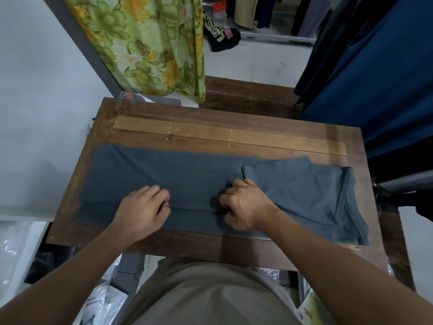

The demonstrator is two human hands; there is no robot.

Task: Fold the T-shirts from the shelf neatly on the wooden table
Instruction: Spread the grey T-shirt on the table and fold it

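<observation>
A grey T-shirt (187, 174) lies spread sideways across the wooden table (234, 120), its collar end at the right with a sleeve folded over the body. A lengthwise fold runs along the near side of the shirt. My left hand (143, 207) has its fingers curled and pinches the fabric at that fold, left of centre. My right hand (246, 204) is curled too and grips the fabric at the same fold, just beside the folded sleeve edge. Both hands sit about a hand's width apart.
A green and yellow floral curtain (150, 43) hangs behind the table at the left. Dark blue cloth (375, 78) hangs at the right. A grey wall (35, 102) stands at the left. Plastic bags (14, 249) lie on the floor below the table's near left corner.
</observation>
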